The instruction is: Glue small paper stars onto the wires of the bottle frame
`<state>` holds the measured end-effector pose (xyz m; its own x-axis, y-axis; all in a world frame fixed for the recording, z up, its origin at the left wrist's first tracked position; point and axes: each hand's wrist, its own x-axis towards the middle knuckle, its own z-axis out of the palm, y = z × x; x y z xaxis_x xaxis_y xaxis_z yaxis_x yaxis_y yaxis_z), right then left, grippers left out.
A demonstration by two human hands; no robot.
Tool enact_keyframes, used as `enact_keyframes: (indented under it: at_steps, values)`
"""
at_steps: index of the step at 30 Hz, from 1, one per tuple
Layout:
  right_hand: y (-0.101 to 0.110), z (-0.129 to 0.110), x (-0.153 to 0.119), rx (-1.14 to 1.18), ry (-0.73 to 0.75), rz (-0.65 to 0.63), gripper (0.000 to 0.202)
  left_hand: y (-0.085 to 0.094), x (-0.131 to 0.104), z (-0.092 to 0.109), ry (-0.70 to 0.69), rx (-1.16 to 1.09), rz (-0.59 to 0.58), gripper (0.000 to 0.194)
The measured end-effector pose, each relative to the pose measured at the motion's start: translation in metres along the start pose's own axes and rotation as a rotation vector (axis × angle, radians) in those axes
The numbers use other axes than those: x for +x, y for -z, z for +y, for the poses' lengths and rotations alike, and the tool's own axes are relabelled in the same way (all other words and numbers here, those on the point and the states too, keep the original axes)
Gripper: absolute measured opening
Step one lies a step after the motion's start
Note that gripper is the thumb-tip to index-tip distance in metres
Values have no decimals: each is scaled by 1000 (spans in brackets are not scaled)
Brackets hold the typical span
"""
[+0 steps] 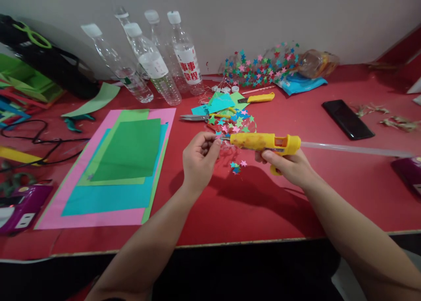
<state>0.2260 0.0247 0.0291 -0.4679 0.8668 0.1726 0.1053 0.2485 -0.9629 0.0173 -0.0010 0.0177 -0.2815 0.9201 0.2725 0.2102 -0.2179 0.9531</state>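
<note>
Head view: yellow glue gun [251, 141] in right fingers [275, 158].

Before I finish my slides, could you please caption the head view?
The right hand grips a yellow glue gun, nozzle pointing toward the left hand.
</note>
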Motion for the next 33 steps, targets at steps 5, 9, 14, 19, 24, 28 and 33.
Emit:
enact_keyframes:
  at_steps: [5, 9, 14, 19, 24, 28, 33]
  values:
    - [-2, 0, 0, -42, 26, 19, 32, 0, -3, -1, -9, 38, -9, 7]
    - [-2, 2, 0, -61, 19, 29, 31, 0, -3, 0, -3, 54, 0, 7]
    - [-3, 2, 0, -72, 27, 39, 31, 0, -3, 0, -9, 71, 9, 8]
    - [-4, 0, 1, -60, 23, 51, 28, 1, -3, -1, -21, 70, 5, 7]
    - [-5, -2, 2, -31, 12, 48, 27, 0, -2, 0, -27, 56, 6, 6]
    - [-5, -1, 2, -27, 10, 56, 27, 0, -2, 1, -28, 58, 8, 7]
    - [-5, -2, 2, -51, -7, 63, 22, -1, -3, 0, -45, 73, 9, 7]
